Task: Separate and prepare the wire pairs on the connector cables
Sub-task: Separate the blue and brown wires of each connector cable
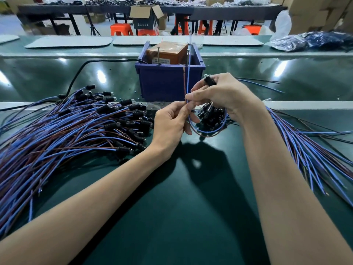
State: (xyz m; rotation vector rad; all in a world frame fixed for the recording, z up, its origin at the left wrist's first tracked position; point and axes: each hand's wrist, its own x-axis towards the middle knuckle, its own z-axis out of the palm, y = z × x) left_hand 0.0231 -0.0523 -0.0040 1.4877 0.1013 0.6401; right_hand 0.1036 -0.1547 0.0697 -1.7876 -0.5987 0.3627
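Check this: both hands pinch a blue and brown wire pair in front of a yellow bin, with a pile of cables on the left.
One error: the bin is blue, not yellow; the head view shows it. The rest stands: the left hand and right hand pinch the blue and brown wire pair in front of it, with the pile of cables on the left.

Bright overhead light, glare on table (191, 217), dark shadows, fisheye edges

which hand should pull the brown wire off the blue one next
Likely left: the left hand pinches the brown wire and blue wire and holds nothing else; the right hand grips a bunch of black connectors.
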